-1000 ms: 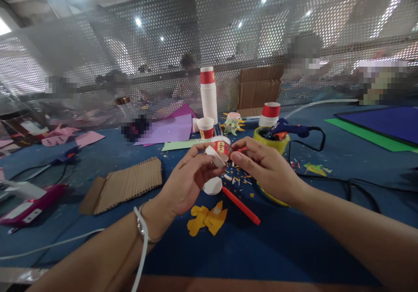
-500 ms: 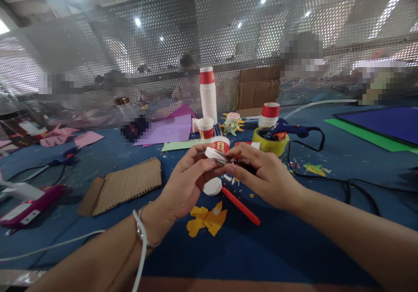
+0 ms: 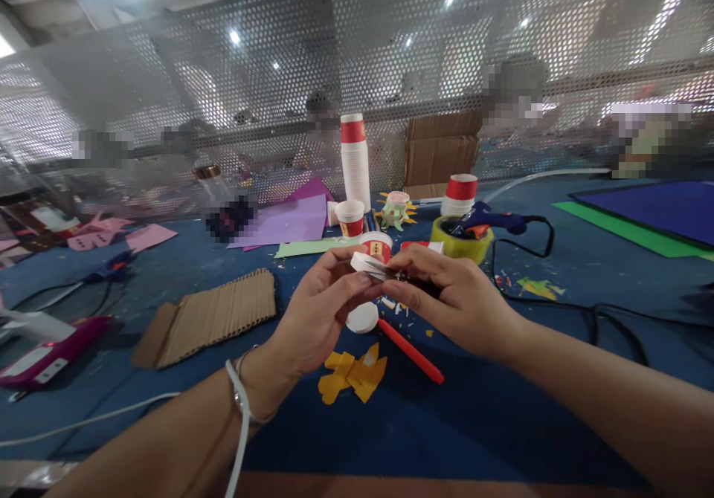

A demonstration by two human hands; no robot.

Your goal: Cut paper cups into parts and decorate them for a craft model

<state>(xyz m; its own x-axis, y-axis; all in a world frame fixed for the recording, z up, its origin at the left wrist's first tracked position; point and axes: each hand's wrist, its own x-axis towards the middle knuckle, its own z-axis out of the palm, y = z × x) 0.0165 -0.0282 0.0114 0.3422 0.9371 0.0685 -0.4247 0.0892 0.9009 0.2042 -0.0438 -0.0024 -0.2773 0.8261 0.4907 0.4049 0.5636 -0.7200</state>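
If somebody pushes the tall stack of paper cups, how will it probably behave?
The stack would probably tip easily, because it is tall and narrow. It looks light for its size, since the cups seem to be paper. The red cup on top might come off, as the cups appear only nested.

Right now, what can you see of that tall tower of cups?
The tall stack of cups looks like paper cups, nested upside down. The top cup shows a red side with a little yellow and a white top; below it, just white rims show, packed close together. It stands nearly upright on the blue table, in front of the holey screen. A red and white cup partly hides its foot. No hand touches it.
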